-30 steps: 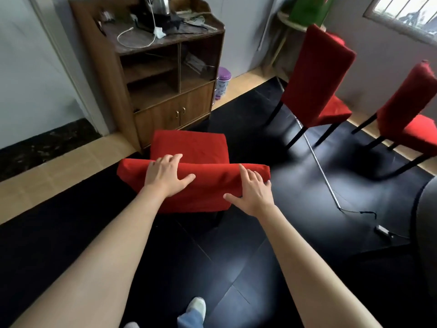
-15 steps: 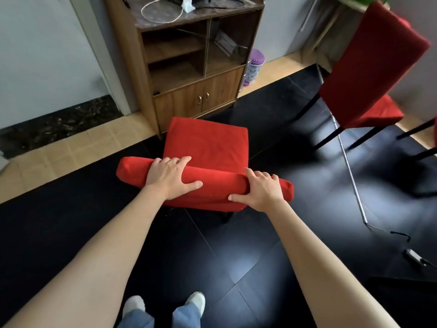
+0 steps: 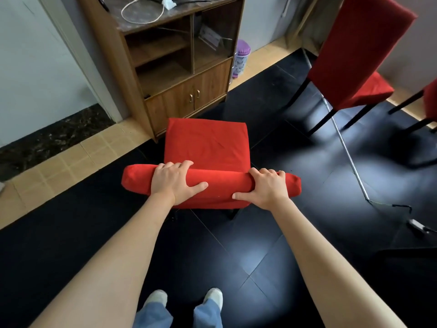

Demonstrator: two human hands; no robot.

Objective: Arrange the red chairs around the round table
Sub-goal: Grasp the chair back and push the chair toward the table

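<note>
A: While the black floor (image 3: 295, 233) takes up most of the view, a wooden cabinet (image 3: 179, 67) stands by the wall, right behind the nearest red chair (image 3: 208, 143).

B: Yep, and a second chair (image 3: 350, 58) stands off to the right. Left hand (image 3: 173, 181) and right hand (image 3: 264, 188) both curl over the near chair's backrest top, gripping it.

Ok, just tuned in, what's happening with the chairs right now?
A person stands behind a red chair and grips the top of its backrest with both hands: the left hand near the left end, the right hand near the right. The chair faces a wooden cabinet. A second red chair stands off to the right. No round table is in view.
</note>
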